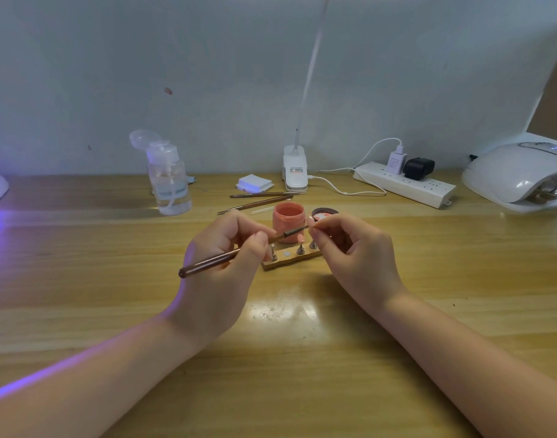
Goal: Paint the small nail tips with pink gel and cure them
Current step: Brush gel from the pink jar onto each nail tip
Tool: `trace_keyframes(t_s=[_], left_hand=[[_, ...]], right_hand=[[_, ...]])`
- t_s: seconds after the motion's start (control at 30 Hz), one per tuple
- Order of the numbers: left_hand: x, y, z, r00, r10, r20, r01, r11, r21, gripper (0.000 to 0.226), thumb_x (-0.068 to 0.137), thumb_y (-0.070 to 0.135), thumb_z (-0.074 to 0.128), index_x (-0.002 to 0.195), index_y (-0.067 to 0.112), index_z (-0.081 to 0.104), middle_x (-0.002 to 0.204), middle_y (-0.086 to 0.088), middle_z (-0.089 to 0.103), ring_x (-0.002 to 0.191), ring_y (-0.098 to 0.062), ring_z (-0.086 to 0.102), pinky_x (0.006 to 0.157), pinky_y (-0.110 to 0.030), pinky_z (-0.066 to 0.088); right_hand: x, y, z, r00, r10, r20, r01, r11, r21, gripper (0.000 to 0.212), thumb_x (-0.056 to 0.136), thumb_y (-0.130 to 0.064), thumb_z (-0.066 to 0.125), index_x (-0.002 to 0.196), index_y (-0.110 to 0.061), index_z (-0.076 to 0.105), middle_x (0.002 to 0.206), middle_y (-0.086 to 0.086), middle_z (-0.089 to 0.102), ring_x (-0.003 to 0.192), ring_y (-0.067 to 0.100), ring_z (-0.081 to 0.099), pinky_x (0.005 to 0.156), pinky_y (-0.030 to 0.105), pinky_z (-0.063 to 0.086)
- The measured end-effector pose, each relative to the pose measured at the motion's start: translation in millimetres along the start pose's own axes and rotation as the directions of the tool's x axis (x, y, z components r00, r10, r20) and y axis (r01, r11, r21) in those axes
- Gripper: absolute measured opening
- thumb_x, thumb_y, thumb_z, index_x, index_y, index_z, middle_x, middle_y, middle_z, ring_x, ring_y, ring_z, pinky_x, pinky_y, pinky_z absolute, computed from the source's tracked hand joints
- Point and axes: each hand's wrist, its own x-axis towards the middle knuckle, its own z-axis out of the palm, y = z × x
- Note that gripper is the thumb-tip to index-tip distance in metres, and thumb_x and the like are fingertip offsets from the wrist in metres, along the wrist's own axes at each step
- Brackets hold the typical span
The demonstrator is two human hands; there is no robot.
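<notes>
On a wooden table [113, 248], the left hand [226, 251] grips a brush [239, 251] slanting up-right. Its tip meets a nail tip [311, 221] pinched by the right hand [350, 248].

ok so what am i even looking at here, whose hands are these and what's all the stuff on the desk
There is one picture, taken by a camera worn on a person's head, looking forward and down, so the two hands are that person's own. There is no machine.

The left hand grips a thin brown brush. The right hand pinches something small at the brush's tip; it is too small to identify, though a nail tip would fit the task.

Just behind the hands on the wooden table sit an open jar of pink gel, its lid beside it, and a small wooden holder with little metal stands.

Further back are a clear pump bottle, two spare brushes, a white clip lamp, a power strip, and at the right edge a white curing lamp.
</notes>
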Motion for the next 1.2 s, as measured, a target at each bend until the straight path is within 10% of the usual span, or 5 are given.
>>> trace_keyframes(t_s=[0.93, 1.2], left_hand=[[6.8, -5.1, -1.9, 0.994, -0.097, -0.054, 0.099, 0.995, 0.031, 0.021, 0.086, 0.028, 0.055, 0.085, 0.012, 0.067, 0.073, 0.007, 0.07, 0.067, 0.0, 0.056, 0.062, -0.012, 0.044], [0.2, 1.6, -2.5, 0.993, 0.099, 0.067, -0.111, 0.968, 0.224, 0.008, 0.088, 0.022, 0.059, 0.089, 0.026, 0.065, 0.08, 0.021, 0.069, 0.073, 0.001, 0.059, 0.066, -0.005, 0.04]], right_hand=[[0.8, 1.1, 0.8, 0.999, -0.036, 0.011, 0.036, 0.999, 0.006, 0.007, 0.084, -0.005, 0.071, 0.091, -0.004, 0.072, 0.076, 0.002, 0.069, 0.067, 0.013, 0.06, 0.062, 0.028, 0.05], [0.7, 1.4, 0.9, 0.999, -0.053, -0.012, 0.052, 0.999, -0.013, 0.007, 0.084, -0.006, 0.071, 0.091, -0.005, 0.072, 0.077, 0.002, 0.069, 0.067, 0.012, 0.061, 0.063, 0.028, 0.051]])
